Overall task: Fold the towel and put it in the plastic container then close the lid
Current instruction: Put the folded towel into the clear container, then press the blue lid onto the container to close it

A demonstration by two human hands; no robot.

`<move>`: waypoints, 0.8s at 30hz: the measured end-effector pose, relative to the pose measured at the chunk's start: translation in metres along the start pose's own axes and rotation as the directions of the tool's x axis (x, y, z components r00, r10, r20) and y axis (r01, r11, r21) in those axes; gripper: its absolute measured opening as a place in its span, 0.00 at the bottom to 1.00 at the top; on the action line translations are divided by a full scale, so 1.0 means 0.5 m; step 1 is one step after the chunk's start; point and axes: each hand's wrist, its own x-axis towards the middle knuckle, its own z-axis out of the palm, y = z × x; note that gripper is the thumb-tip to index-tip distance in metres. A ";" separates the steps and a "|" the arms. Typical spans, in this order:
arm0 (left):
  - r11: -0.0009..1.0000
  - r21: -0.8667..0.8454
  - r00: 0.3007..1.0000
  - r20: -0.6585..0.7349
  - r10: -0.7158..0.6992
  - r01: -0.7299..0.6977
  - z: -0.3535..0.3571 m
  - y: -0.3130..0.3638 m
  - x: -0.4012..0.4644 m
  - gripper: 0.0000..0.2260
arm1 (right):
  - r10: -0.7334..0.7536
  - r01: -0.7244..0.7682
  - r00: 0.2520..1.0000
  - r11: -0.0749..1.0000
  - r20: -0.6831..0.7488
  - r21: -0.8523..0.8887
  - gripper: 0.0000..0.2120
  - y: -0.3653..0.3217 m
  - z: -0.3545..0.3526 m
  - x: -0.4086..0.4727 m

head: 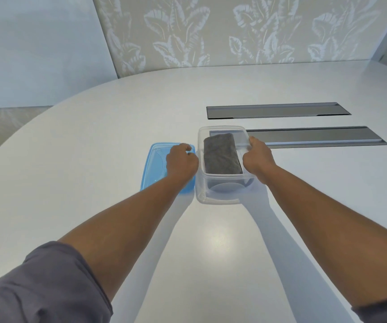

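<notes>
White tabletop (118, 141) under a leaf-patterned wall carries everything. Left hand (182, 163) lies curled on the blue lid (156, 169), fingers hooked at its far edge, covering much of it; whether it truly grips is hard to tell. Right hand (256, 157) clasps the container (222, 194) rim. Folded grey towel (221, 153) lies inside the uncovered container, lid just beside it.

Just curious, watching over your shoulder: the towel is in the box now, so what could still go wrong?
1. The grey towel seems to reach near the clear container's rim, so the blue lid might not seat flat.
2. The left hand is on the lid close beside the container; lifting it could nudge the container, though the right hand steadies it.
</notes>
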 end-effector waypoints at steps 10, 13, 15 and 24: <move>0.896 0.437 0.975 0.219 -0.024 -0.076 -0.020 -0.038 -0.004 0.13 | -0.020 0.020 1.000 0.999 0.001 0.034 0.22 -0.003 -0.001 -0.013; 0.900 0.427 0.967 0.253 -0.027 -0.087 -0.022 -0.035 0.002 0.11 | -0.024 0.024 1.000 0.999 -0.001 0.044 0.22 -0.001 0.002 -0.011; 0.913 0.402 0.964 0.262 -0.045 -0.067 -0.022 -0.037 0.005 0.12 | -0.021 0.021 1.000 0.999 -0.003 0.046 0.23 0.001 0.004 -0.009; 0.988 0.150 0.983 0.167 -0.070 0.045 -0.081 0.013 0.027 0.19 | 0.032 -0.030 0.999 0.996 -0.019 0.081 0.29 0.006 0.010 -0.004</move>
